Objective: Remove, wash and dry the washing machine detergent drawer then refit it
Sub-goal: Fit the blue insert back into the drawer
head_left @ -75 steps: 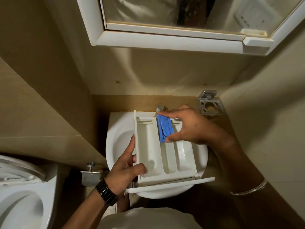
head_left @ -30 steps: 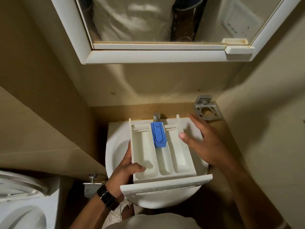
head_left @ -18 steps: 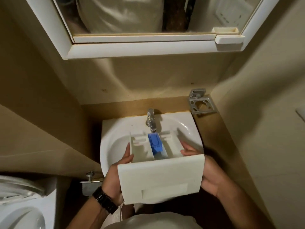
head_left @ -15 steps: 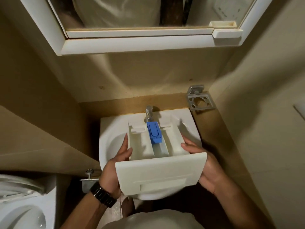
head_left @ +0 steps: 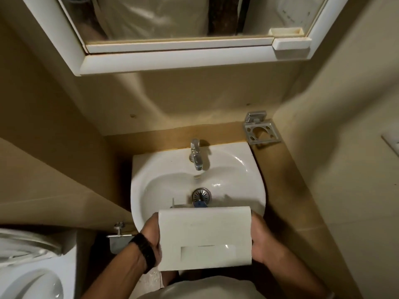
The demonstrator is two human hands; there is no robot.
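Nearest the washbasin (head_left: 164, 169) rim, both hands grip the detergent drawer (head_left: 205, 236) by its side edges, left hand (head_left: 152, 236) and right hand (head_left: 262, 238) curled round it; stiff, light, probably wet-slippery plastic. Beyond: drain (head_left: 201, 194), tap (head_left: 196, 156).

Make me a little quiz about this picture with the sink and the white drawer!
1. True or false: both hands hold the drawer.
2. What blue thing peeks over the drawer's top edge?
A. insert
B. sponge
C. towel
3. Fill in: no water runs from the ____.

Key:
1. True: the left hand and right hand grip its sides above the sink.
2. A
3. tap
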